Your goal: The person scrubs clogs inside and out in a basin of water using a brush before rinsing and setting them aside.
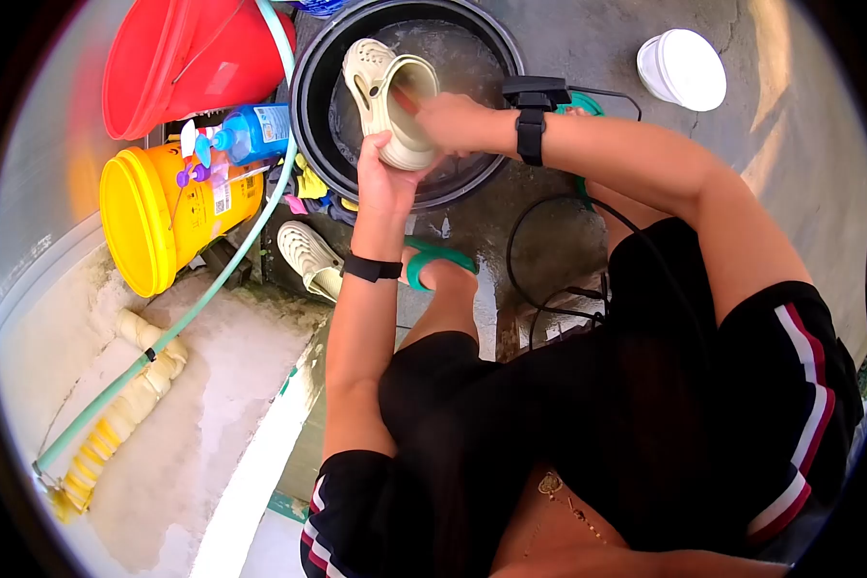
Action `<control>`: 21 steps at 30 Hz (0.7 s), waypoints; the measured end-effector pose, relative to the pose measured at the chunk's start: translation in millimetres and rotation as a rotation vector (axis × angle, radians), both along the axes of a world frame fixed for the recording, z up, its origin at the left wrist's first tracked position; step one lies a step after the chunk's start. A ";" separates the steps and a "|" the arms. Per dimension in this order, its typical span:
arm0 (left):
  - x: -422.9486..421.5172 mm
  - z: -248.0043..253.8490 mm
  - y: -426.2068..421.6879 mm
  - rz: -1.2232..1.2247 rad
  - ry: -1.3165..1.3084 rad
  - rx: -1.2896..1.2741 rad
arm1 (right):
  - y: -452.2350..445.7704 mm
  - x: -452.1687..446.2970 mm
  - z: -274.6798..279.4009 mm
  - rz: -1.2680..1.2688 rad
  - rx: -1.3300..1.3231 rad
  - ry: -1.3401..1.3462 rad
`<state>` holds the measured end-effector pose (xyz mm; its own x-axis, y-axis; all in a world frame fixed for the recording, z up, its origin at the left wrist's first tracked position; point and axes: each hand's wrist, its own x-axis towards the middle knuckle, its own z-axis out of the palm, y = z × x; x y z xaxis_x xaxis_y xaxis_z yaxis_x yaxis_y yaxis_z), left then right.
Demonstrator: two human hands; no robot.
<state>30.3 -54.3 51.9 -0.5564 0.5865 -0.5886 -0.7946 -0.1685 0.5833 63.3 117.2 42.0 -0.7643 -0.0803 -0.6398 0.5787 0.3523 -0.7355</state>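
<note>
A cream clog (pixel 364 72) with a perforated toe is held over a black basin (pixel 310 125), its toe pointing away from me. My left hand (pixel 393 178) is closed round its heel from below. At the clog's foot opening is my right hand (pixel 450 122), fingers bent and partly smeared by motion. A blurred reddish streak shows inside the opening by those fingers; I cannot make out what it is. A second cream clog (pixel 308 252) lies on the ground left of my left forearm. Some wet sheen shows in the basin.
A red bucket (pixel 154 67), a yellow bucket (pixel 135 222) and a blue spray bottle (pixel 255 133) stand on the left. A green hose (pixel 231 275) runs past the basin. A white bucket (pixel 684 69) is at the upper right. A black cable (pixel 512 252) loops by my legs.
</note>
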 end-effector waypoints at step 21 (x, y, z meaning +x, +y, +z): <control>5.8 -9.1 -14.4 0.010 -0.123 0.043 | -5.3 -13.0 15.6 -0.008 -0.021 -0.019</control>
<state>36.1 -68.7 42.8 -0.4880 0.6072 -0.6270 -0.8576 -0.1997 0.4740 50.2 112.0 57.6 -0.7529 -0.0877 -0.6522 0.5951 0.3325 -0.7317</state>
